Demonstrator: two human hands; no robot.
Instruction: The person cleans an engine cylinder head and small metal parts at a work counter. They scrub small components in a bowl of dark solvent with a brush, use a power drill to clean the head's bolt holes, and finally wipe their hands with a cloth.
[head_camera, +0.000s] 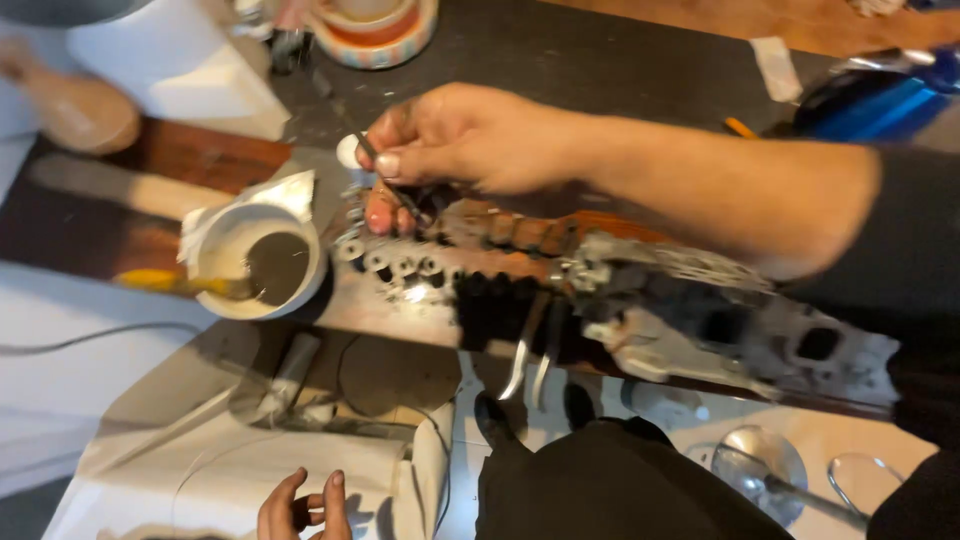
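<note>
My right hand (470, 140) reaches in from the right over a dark worktop and pinches a thin dark stick-like tool (345, 118). Its fingertips press down by a row of small metal rings (395, 265) on a rusty brown plate (400, 310). To the right of the rings lies a long grey and rust-coloured metal assembly (700, 300) with pliers (525, 350) beneath it. My left hand (300, 510) rests low at the bottom edge over white paper, with its fingers loosely apart and nothing in them.
A white cup of dark liquid (262, 262) with a yellow-handled brush (165, 282) stands left of the rings. Behind are a white box (190, 70), a patterned bowl (385, 35) and a blue object (880, 95). Metal spoons (770, 470) lie at the bottom right.
</note>
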